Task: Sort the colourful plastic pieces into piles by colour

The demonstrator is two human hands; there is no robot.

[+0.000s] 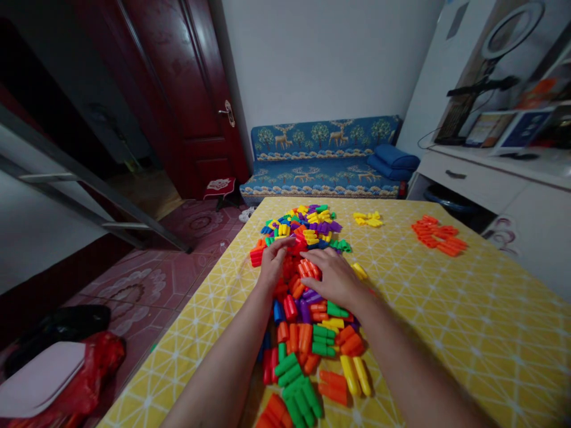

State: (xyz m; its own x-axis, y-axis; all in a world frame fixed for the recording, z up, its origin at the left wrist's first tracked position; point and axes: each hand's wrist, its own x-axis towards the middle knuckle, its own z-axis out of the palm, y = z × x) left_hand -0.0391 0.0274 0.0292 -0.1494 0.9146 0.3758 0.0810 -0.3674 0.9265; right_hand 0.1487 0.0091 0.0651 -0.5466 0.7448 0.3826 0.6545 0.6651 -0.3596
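Both hands are over a long heap of colourful plastic pieces on a table with a yellow patterned cloth. My left hand rests at the heap's left side, its fingers apart and curved beside red pieces. Across from it, my right hand touches orange-red pieces with thumb and fingers spread. Whether either hand grips a piece is not plain. Green pieces and orange ones lie nearer, between my forearms.
A small yellow group and an orange group lie apart at the table's far side and right. Behind the table stands a blue patterned sofa. A ladder and a red stool are at the left.
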